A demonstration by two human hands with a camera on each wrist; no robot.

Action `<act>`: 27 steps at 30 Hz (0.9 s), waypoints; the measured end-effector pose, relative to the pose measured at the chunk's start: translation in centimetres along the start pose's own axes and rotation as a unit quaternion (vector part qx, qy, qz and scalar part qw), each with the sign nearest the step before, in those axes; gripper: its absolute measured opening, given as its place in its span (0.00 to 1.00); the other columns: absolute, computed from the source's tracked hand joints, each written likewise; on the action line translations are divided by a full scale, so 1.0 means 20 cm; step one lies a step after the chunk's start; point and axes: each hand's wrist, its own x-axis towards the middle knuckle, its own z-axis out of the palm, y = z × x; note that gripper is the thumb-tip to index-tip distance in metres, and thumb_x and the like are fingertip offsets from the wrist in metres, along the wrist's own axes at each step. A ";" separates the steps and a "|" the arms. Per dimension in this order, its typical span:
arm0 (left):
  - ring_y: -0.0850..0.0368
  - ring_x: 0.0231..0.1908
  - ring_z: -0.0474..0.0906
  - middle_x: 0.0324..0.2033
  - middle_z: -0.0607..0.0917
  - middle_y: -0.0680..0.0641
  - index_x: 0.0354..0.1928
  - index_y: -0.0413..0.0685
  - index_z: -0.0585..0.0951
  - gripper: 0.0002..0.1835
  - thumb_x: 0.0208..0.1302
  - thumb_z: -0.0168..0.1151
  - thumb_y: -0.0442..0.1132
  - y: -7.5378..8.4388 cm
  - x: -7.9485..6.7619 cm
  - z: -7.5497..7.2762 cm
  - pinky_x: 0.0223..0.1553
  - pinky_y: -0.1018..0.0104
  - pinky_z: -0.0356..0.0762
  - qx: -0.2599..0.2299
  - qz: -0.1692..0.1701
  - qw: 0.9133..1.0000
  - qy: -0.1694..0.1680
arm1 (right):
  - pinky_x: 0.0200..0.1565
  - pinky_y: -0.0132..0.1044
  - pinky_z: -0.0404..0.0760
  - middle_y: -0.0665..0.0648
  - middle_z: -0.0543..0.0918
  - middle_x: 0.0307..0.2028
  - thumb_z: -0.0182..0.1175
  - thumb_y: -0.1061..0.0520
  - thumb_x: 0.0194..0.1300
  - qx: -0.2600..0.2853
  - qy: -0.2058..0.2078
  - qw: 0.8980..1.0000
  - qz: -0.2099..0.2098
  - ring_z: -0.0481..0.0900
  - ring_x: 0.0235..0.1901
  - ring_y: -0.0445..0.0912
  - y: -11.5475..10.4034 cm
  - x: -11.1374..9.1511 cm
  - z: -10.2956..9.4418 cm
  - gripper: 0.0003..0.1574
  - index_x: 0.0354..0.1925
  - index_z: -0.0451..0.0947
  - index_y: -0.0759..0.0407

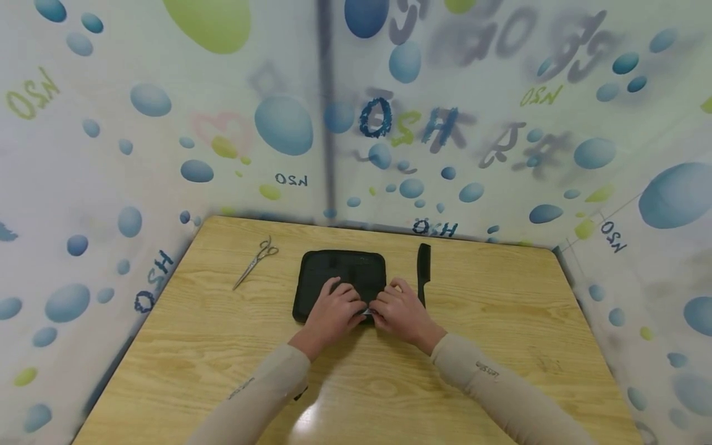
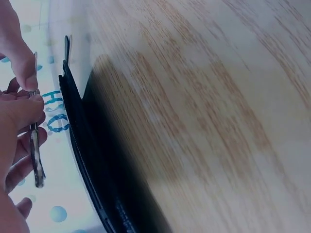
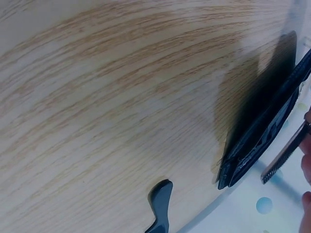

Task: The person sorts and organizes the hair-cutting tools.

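Note:
Both hands come together over the near edge of a black zippered case [image 1: 328,272], holding a slim metal tool [image 1: 367,311] between them. A toothed blade [image 3: 284,155] shows in the right wrist view, like that of thinning scissors. In the left wrist view, the silvery other end [image 2: 36,160] runs past the fingers. My left hand [image 1: 335,309] pinches the tool between thumb and fingers. Opposite it, my right hand [image 1: 403,314] grips the tool too, with most of those fingers cut off in its own wrist view.
Silver scissors [image 1: 256,262] lie left of the case on the wooden table [image 1: 489,346]. On the right is a black handled comb [image 1: 424,266], close to my right hand. Patterned walls [image 1: 456,123] stand behind and on both sides of the table.

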 end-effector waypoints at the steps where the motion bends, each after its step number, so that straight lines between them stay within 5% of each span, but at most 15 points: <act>1: 0.58 0.47 0.78 0.35 0.85 0.59 0.35 0.61 0.88 0.06 0.58 0.71 0.49 0.00 0.00 0.00 0.65 0.46 0.68 0.001 0.002 1.000 0.005 | 0.50 0.42 0.75 0.46 0.84 0.26 0.64 0.51 0.61 0.001 0.002 1.000 0.000 0.78 0.29 0.43 0.00 0.00 0.00 0.05 0.31 0.86 0.47; 7: 0.57 0.46 0.78 0.32 0.85 0.58 0.33 0.59 0.88 0.05 0.57 0.71 0.49 -0.01 -0.01 0.00 0.63 0.46 0.68 -0.002 0.003 1.000 0.023 | 0.50 0.42 0.75 0.45 0.85 0.29 0.65 0.50 0.61 0.007 0.010 1.000 0.003 0.79 0.31 0.43 -0.01 0.00 0.01 0.05 0.34 0.86 0.47; 17: 0.56 0.48 0.78 0.34 0.86 0.57 0.34 0.58 0.88 0.06 0.57 0.71 0.48 -0.04 -0.03 -0.04 0.64 0.44 0.66 -0.029 -0.033 0.999 0.002 | 0.52 0.44 0.75 0.45 0.87 0.35 0.68 0.48 0.60 0.011 0.020 1.000 0.014 0.81 0.37 0.43 -0.01 0.00 -0.01 0.09 0.40 0.86 0.47; 27: 0.54 0.46 0.77 0.36 0.87 0.55 0.35 0.57 0.87 0.06 0.58 0.71 0.47 -0.21 -0.12 -0.09 0.63 0.43 0.66 -0.019 -0.082 0.996 0.004 | 0.49 0.44 0.74 0.49 0.88 0.35 0.67 0.55 0.62 0.035 0.057 0.986 0.156 0.81 0.36 0.46 0.06 0.00 -0.06 0.12 0.45 0.85 0.50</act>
